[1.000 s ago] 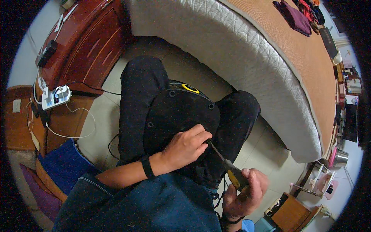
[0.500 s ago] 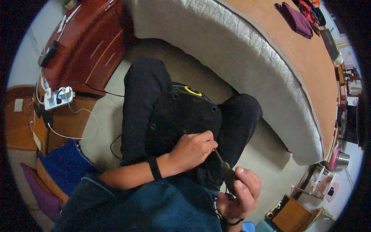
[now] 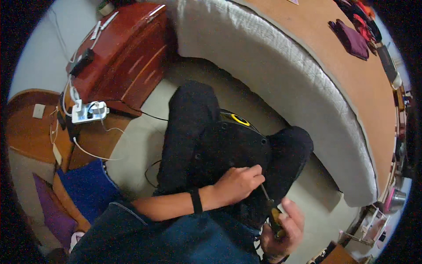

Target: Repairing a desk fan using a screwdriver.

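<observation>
Across my lap lies a black, flat-bodied device (image 3: 235, 147) with small round recesses and a yellow ring at its far edge; I cannot tell its kind. Over its near right part, my left hand (image 3: 239, 182) is closed, its fingertips pinching the far end of a screwdriver's thin metal shaft. Whether those fingers also hold a small part is hidden. Lower right, my right hand (image 3: 285, 231) is wrapped loosely round the screwdriver (image 3: 276, 222) at its dark and amber handle. The shaft slants up and left from one hand to the other.
A bed (image 3: 268, 57) with a pale side runs along the far right. At left stand a red-brown cabinet (image 3: 127, 57) and a white power strip (image 3: 90, 112) with cables. A blue cloth (image 3: 90, 189) lies nearer. A dark cable crosses the tiled floor (image 3: 136, 149).
The whole view has shifted, so the scene sits further right and lower. My right hand's grip has changed a little, and the handle shows its amber side. Both hands stay at the screwdriver.
</observation>
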The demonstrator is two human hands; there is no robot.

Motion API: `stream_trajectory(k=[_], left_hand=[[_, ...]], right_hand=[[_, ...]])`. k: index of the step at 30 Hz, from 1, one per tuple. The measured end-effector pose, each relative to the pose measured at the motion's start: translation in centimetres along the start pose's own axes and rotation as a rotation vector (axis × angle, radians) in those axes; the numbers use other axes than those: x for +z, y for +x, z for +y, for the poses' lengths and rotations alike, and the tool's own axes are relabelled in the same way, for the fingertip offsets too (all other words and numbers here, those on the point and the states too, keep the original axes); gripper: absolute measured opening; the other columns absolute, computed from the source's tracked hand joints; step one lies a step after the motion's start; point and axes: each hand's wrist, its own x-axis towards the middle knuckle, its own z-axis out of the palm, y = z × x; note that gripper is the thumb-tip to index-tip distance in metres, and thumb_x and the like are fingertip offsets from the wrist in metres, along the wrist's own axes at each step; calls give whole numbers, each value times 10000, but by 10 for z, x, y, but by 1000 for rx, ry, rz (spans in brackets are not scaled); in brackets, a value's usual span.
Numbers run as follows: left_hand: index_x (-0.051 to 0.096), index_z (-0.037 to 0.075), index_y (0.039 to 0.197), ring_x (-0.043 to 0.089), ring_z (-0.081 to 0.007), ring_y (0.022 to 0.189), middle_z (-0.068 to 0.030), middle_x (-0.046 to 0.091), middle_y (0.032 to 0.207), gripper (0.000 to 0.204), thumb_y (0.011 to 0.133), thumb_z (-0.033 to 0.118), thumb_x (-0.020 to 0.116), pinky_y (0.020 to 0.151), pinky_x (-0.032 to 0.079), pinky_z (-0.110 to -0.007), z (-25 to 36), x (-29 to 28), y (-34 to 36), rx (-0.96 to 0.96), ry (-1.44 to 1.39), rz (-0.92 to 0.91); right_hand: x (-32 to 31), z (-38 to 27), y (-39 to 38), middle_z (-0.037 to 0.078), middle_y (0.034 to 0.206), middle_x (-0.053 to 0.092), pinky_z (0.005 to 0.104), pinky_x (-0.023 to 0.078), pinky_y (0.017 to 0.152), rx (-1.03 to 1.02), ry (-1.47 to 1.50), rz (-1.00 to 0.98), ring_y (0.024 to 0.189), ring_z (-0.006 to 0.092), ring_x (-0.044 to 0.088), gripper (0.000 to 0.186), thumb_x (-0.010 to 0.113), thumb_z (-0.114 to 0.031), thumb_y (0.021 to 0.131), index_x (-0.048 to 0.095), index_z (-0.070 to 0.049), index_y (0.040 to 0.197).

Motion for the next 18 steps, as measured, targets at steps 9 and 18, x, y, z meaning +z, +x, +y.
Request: stream_trajectory(k=[9,18], left_hand=[[652,25,1011,708,-322,814,-124,583,942,143,875,63,671,684,601,-415,-2,-2,-1,-6,-68,20],[618,17,877,706,-358,819,-149,579,936,18,864,16,630,712,597,-448,1,-4,3,-45,-102,-2]], right_hand=[[-5,2,3,229,1236,684,365,554,750,51,133,57,1040,336,668,539,780,12,872,564,-43,1363],[-16,11,-6,189,1123,715,447,564,869,3,-124,-20,982,349,700,483,809,-131,878,560,-27,1278]])
